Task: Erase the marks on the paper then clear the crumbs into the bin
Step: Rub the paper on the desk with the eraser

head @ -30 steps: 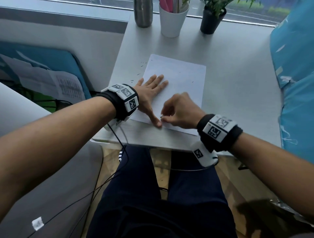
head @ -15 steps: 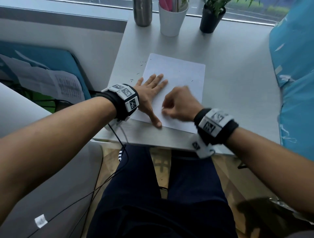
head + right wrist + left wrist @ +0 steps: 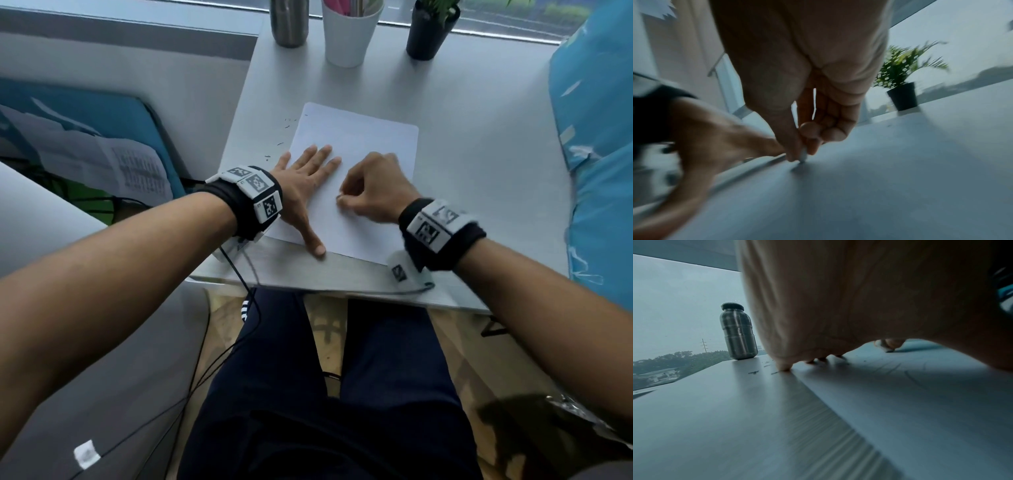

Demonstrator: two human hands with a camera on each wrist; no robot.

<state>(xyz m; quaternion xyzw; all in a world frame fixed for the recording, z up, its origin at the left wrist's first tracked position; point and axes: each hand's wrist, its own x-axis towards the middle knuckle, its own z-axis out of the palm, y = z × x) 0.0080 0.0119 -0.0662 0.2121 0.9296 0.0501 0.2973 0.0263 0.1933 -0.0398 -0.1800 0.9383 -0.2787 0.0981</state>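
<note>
A white sheet of paper (image 3: 370, 144) lies on the white desk (image 3: 479, 154). My left hand (image 3: 308, 181) lies flat with spread fingers on the sheet's left part, holding it down; the thumb reaches the near edge. My right hand (image 3: 370, 192) is curled just right of it and pinches a small whitish eraser (image 3: 803, 156), whose tip presses on the paper. In the left wrist view faint pencil strokes (image 3: 910, 378) show on the paper (image 3: 920, 402). Dark eraser crumbs (image 3: 284, 137) lie on the desk left of the sheet. No bin is in view.
At the desk's back edge stand a steel bottle (image 3: 289, 22), a white cup (image 3: 349, 32) with pens and a black plant pot (image 3: 428, 32). A blue cushion (image 3: 599, 137) borders the desk on the right. Papers (image 3: 102, 161) lie left, below the desk.
My right hand has moved with the eraser from the sheet's near edge up and away from me across the paper. The left hand has stayed flat in place.
</note>
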